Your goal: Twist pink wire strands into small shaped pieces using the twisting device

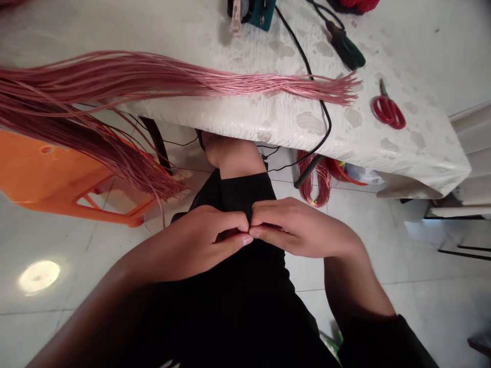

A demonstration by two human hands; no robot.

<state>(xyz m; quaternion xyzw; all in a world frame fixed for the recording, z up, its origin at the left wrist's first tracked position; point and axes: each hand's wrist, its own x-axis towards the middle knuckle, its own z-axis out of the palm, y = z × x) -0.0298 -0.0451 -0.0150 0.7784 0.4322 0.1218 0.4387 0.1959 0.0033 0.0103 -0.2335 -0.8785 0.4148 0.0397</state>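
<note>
My left hand (pixel 213 237) and my right hand (pixel 286 225) meet fingertip to fingertip over my dark-clothed lap. Thumb and forefinger are pinched together on each hand. Whatever lies between the fingertips, if anything, is too small or hidden to make out. Beyond them, a long bundle of thin pink cords (pixel 245 84) lies along the near edge of the table (pixel 276 120), its cut ends pointing right. Part of the bundle hangs down at the left, over an orange plastic stool (pixel 49 168).
Red-handled scissors (pixel 389 110) and a dark green-handled tool (pixel 345 46) with a cable lie on the table. A black cord (pixel 326 120) drops over its edge. At the back stands a small device (pixel 261 13) with a clip. Beneath hangs a coil of pink cord (pixel 316 186) beside a red container (pixel 341 174).
</note>
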